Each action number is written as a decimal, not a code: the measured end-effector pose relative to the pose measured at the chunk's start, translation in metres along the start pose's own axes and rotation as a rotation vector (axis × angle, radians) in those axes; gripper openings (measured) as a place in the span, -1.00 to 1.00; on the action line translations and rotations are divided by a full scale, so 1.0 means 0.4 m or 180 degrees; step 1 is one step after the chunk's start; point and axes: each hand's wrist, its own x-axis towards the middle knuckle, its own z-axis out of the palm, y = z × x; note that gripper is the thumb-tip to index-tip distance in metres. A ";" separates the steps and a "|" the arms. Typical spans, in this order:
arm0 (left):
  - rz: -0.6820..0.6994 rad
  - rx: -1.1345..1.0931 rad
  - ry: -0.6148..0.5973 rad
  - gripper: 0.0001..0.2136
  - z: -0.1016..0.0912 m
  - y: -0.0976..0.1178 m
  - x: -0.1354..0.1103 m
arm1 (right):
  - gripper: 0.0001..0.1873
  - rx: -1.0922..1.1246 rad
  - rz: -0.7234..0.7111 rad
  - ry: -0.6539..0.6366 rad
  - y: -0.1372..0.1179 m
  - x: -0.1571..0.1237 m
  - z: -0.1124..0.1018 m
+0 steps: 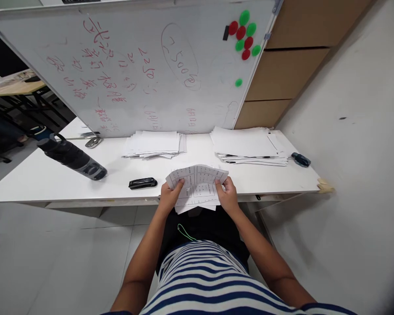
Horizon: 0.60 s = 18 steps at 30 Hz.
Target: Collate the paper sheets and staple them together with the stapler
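Printed sheets of paper (202, 190) are held up between my two hands, at the front edge of the white desk. My left hand (170, 194) grips their left side, thumb on top. On the right side, my right hand (227, 192) pinches them in the same way. The upper part of the sheets bends over, and their lower corners hang past the desk edge. A black stapler (143, 183) lies on the desk to the left of my left hand. Behind the sheets are a left paper stack (154, 143) and a larger right paper stack (246, 144).
A dark bottle (74, 158) stands at the left of the desk (116, 188), near a computer mouse (93, 142). At the right end lies a dark blue object (300, 159). A whiteboard (213, 96) with writing and magnets rises behind. Cardboard boxes (285, 72) stand beyond it.
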 end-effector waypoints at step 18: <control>0.0603 0.2610 0.0110 -0.54 -0.385 -0.056 0.109 | -0.61 0.0741 0.1163 -0.0473 0.023 -0.010 -0.073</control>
